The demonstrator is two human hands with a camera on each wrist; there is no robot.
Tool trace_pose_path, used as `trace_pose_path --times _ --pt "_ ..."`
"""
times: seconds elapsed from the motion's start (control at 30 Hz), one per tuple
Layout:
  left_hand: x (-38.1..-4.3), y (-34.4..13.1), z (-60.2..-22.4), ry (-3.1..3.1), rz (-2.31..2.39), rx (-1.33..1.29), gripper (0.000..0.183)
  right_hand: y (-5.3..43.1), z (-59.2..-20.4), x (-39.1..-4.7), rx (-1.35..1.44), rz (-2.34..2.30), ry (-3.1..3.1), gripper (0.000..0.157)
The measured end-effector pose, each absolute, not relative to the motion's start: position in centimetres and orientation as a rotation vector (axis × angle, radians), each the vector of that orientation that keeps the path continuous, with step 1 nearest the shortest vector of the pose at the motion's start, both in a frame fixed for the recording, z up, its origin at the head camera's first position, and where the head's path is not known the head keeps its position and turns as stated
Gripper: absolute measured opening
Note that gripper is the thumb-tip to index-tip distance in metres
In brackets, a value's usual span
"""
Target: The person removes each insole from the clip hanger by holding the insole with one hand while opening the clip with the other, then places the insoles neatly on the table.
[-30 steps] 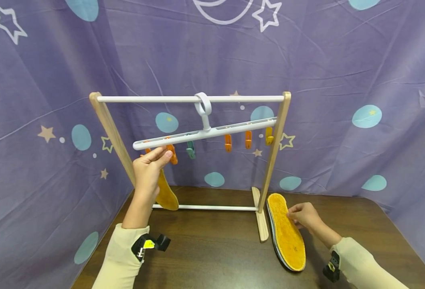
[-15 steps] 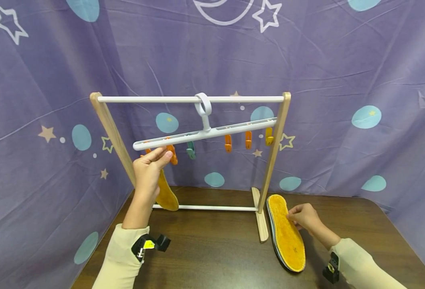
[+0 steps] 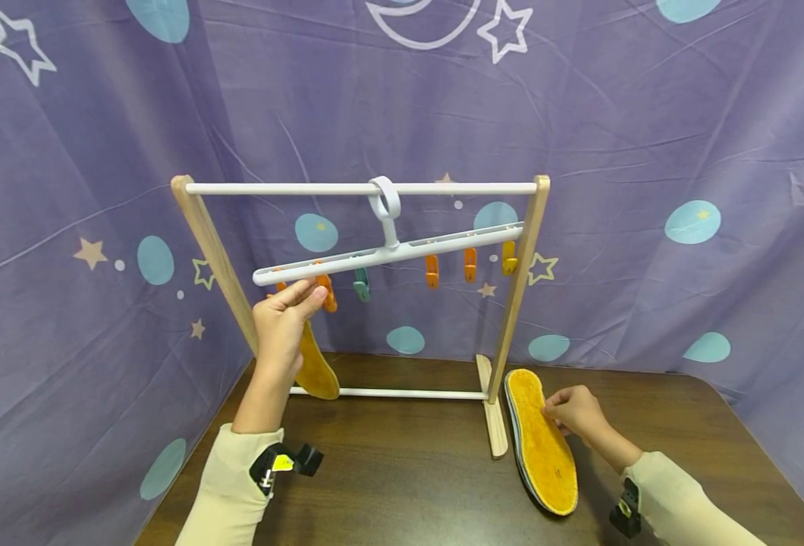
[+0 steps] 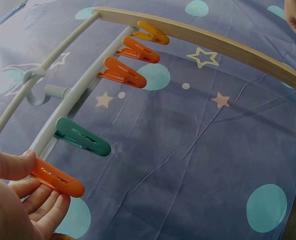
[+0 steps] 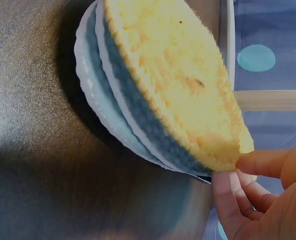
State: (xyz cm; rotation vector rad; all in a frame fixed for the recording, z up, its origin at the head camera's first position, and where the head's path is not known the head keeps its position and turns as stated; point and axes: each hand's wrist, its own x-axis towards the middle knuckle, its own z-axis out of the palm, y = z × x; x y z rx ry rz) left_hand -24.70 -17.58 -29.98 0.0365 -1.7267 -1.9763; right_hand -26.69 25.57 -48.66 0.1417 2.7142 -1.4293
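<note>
My left hand (image 3: 281, 322) pinches an orange clothespin (image 4: 60, 180) under the low left end of the white hanger (image 3: 347, 262). Behind that hand hangs a yellow insole (image 3: 316, 370), its upper part hidden. On the table at the right lies a stack of fuzzy yellow insoles (image 3: 545, 447), with blue-grey layers showing below the top one in the right wrist view. My right hand (image 3: 576, 409) pinches the edge of the top insole (image 5: 183, 90) between thumb and fingers. A green clothespin (image 4: 82, 136) hangs beside the pinched one.
The hanger hooks over the white rail (image 3: 279, 188) of a wooden stand (image 3: 514, 303), tilted down to the left. More clothespins, orange ones (image 3: 432, 271) and a yellow one (image 3: 509, 258), hang along its right half. A purple curtain (image 3: 620, 189) backs the brown table (image 3: 402, 478).
</note>
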Motion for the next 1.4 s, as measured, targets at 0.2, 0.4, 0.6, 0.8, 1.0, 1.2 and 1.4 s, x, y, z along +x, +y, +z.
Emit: trace_pose_path --times 0.2,0.4,0.6,0.8,1.0,1.2,1.4 --pt "-24.61 -17.62 -30.01 -1.743 -1.975 0.042 0.037 25.40 -48.52 -26.50 0.140 -1.435 2.711 0.009" --pt "-24.55 -17.54 -29.95 -1.731 -1.971 0.039 0.037 25.39 -48.58 -26.51 0.137 -1.445 2.713 0.009" --pt "-24.59 -17.49 -29.98 -1.721 -1.973 0.025 0.036 25.31 -48.65 -26.43 0.124 -1.442 2.731 0.009" --pt "-24.57 -17.47 -29.97 -1.733 -1.980 0.041 0.037 25.31 -48.63 -26.38 0.098 -1.439 2.747 0.010" --pt "-24.67 -17.48 -30.05 -1.728 -1.980 0.038 0.038 25.20 -48.65 -26.36 0.105 -1.422 2.751 0.010" --pt "-24.76 -17.37 -30.16 -1.696 -1.980 0.019 0.037 25.13 -48.58 -26.33 0.115 -1.417 2.767 0.009" --pt "-24.79 -17.18 -30.26 -1.661 -2.002 0.004 0.037 25.03 -48.43 -26.34 0.119 -1.400 2.779 0.009"
